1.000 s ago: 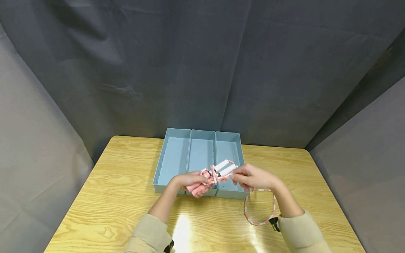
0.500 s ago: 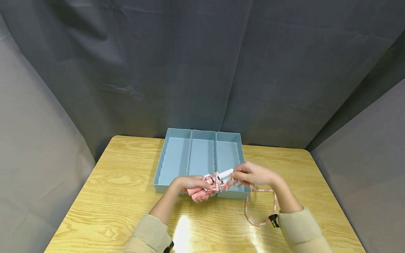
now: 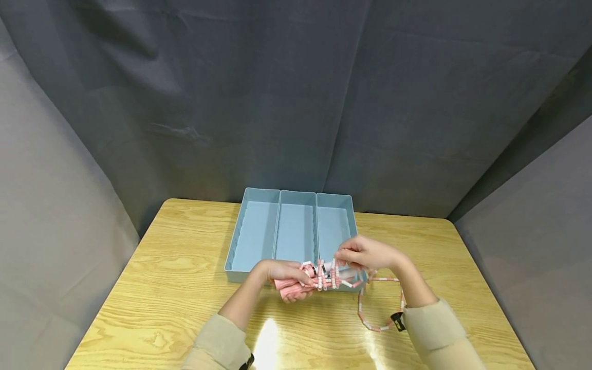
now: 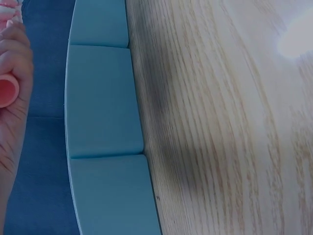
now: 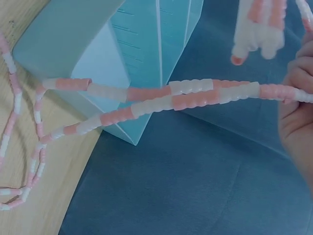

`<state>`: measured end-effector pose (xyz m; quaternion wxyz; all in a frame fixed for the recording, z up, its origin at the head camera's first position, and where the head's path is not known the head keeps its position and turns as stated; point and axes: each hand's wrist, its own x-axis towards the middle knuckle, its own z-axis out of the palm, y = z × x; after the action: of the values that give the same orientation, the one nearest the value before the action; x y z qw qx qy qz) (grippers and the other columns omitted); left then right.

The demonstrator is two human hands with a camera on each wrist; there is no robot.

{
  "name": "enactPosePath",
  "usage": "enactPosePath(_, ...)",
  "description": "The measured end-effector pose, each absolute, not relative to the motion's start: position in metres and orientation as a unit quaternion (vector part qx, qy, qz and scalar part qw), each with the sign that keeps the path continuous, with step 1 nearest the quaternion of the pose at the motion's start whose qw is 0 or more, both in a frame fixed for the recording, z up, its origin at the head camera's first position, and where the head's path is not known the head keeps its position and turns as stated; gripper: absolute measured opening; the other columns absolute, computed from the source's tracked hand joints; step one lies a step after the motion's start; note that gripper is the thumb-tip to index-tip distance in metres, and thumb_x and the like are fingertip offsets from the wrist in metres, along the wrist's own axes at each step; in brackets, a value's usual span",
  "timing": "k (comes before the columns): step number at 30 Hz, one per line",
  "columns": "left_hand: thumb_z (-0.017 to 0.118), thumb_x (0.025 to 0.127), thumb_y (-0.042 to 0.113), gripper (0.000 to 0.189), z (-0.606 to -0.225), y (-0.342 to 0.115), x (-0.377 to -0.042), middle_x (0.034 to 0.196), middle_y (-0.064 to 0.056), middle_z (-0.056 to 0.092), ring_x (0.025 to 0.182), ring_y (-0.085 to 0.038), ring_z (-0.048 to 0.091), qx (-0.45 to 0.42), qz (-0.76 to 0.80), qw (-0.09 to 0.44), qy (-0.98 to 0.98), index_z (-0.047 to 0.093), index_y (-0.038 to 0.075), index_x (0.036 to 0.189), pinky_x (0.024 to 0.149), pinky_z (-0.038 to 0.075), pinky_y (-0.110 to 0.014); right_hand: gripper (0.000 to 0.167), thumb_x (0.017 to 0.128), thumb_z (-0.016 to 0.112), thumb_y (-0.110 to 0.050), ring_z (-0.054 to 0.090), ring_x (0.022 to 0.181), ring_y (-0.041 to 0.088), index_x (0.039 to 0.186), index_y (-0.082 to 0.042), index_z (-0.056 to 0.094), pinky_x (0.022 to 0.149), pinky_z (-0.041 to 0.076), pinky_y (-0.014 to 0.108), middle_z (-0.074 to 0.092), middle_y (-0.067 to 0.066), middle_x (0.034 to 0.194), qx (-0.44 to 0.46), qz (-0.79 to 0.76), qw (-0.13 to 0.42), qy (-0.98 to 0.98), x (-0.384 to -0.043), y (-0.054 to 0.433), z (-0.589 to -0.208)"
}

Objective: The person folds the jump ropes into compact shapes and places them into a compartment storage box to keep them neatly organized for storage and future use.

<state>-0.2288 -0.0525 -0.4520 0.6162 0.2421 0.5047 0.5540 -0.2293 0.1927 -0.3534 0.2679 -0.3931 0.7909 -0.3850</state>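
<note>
A jump rope with pink and white beads has its two handles point(image 3: 289, 290) bundled in my left hand point(image 3: 284, 272), in front of the tray. Beaded rope is wound round the handles just beyond the fingers. In the left wrist view, a pink hollow handle end point(image 4: 9, 91) pokes out of the curled left hand point(image 4: 17, 63). My right hand point(image 3: 370, 253) pinches the rope to the right of the bundle. In the right wrist view, a doubled length of beaded rope point(image 5: 195, 93) runs from the right hand point(image 5: 299, 83) down to the table. Its fingertips are partly cut off there.
A blue-grey tray point(image 3: 237, 276) with three long compartments stands on the wooden table point(image 3: 185, 246) behind the hands. A loose loop of beaded rope point(image 3: 380, 329) lies on the table near the right wrist. Dark curtains point(image 3: 277, 103) hang behind the table.
The left hand and handles have shifted slightly right and down. The right hand has carried the rope around the handles, and more coils now wrap them. The loop on the table is nearly unchanged.
</note>
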Motion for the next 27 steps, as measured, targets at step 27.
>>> enactPosePath(27, 0.033, 0.093, 0.016, 0.022, -0.446, -0.048, -0.222, 0.059, -0.003, 0.048, 0.046, -0.011, 0.043, 0.264, 0.535, 0.663, 0.452, 0.048, 0.002, 0.085, 0.043, 0.037, -0.021, 0.033, 0.096, 0.047, -0.02, 0.034, 0.047, 0.001, 0.068, -0.004, 0.055, 0.046, 0.031, 0.017, 0.038, -0.009, 0.056, -0.403, -0.364, 0.259, 0.799, -0.242, 0.185, -0.376)
